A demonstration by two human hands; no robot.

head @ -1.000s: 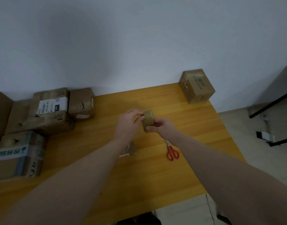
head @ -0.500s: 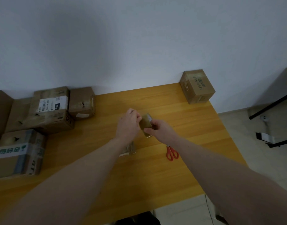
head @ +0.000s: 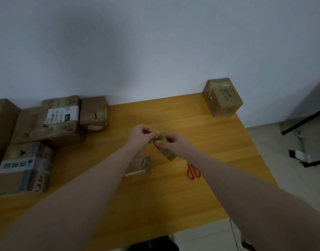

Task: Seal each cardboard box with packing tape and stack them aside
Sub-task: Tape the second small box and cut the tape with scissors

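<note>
Both hands (head: 141, 137) (head: 175, 143) pinching tape roll (head: 165, 148) above scissors (head: 192, 171), small box (head: 141, 164).

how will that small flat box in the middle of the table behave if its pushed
The small flat box lies low and flat on the table, so it would probably slide rather than tip. It looks thin and small beside the other boxes, so likely light. Its creased top suggests soft cardboard that may dent.

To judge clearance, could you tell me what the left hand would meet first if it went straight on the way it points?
The left hand points right at the tape roll gripped by the right hand, so it would probably meet that first.
</note>
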